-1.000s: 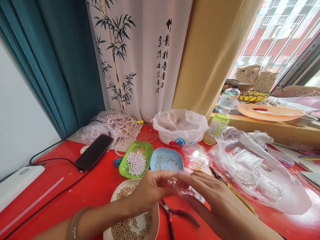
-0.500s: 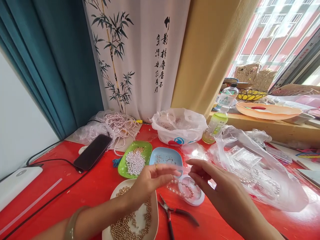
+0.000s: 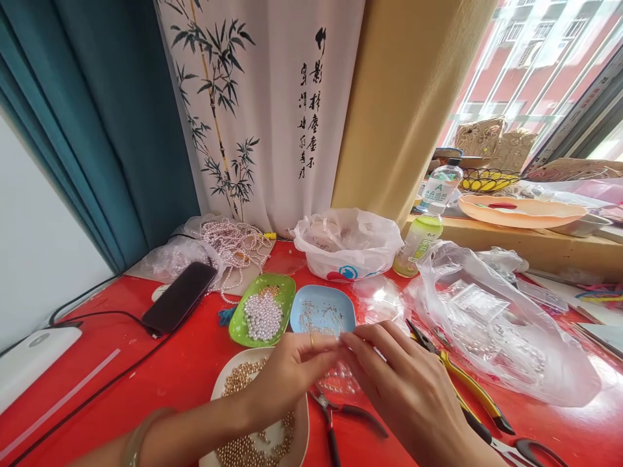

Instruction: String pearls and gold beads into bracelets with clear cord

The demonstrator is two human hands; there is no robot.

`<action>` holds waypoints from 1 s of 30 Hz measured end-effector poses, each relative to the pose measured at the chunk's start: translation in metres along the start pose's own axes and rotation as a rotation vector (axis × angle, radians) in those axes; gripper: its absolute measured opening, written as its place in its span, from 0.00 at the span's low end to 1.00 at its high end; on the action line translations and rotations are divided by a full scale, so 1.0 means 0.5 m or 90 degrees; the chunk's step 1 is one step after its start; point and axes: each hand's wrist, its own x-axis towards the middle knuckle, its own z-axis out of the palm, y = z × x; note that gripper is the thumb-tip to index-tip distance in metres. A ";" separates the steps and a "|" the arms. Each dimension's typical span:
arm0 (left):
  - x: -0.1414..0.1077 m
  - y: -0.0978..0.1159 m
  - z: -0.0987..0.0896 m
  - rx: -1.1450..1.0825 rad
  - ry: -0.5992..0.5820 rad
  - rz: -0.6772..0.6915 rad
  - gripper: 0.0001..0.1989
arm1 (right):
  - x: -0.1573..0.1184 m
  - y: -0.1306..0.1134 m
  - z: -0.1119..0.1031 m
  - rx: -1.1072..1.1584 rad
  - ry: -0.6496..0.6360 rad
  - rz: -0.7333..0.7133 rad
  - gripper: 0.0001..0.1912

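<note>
In the head view, a person's two bare hands have just come together over a red desk (image 3: 160, 389), after being slightly apart. The fingertips of the left hand (image 3: 287, 373) and right hand (image 3: 409, 383) now meet and overlap at the centre, just in front of a blue tray (image 3: 343, 300) of small metal pieces. Both hands are bent inward, neither spread flat. Because the fingertips cover one another, it cannot be told whether either hand is closed in a pinch, or on what.

A string of pale pink beads (image 3: 341, 381) shows just below the fingers, partly covered by the right hand; whether it hangs or rests is unclear. The small round dish seen beneath it a moment ago is now hidden. The closer grouping suggests fine work needing both hands together, perhaps at one spot on the string.

Pliers with dark handles (image 3: 331, 412) lie open just below the beads. To the right, yellow-handled pliers (image 3: 477, 388) and part of a pair of scissors (image 3: 523, 452) have come back into sight. A white tray (image 3: 275, 433) of gold beads (image 3: 241, 451) sits partly under the left forearm.
</note>
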 end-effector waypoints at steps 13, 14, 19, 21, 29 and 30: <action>-0.003 -0.005 -0.003 0.085 0.067 -0.065 0.14 | 0.010 0.015 0.024 0.130 0.030 0.150 0.10; -0.003 -0.005 -0.004 0.070 0.089 -0.083 0.14 | 0.011 0.025 0.025 0.148 0.028 0.192 0.09; -0.004 -0.010 -0.012 0.005 0.172 -0.097 0.15 | 0.017 0.144 0.028 0.214 0.025 0.457 0.09; -0.003 -0.014 -0.013 0.008 0.165 -0.104 0.14 | 0.038 0.206 0.029 0.218 0.022 0.515 0.11; 0.002 -0.027 -0.004 0.029 0.069 -0.136 0.16 | 0.240 0.333 0.046 0.231 0.035 0.471 0.14; 0.002 -0.026 -0.005 0.031 0.061 -0.137 0.17 | 0.257 0.335 0.057 0.224 0.035 0.455 0.16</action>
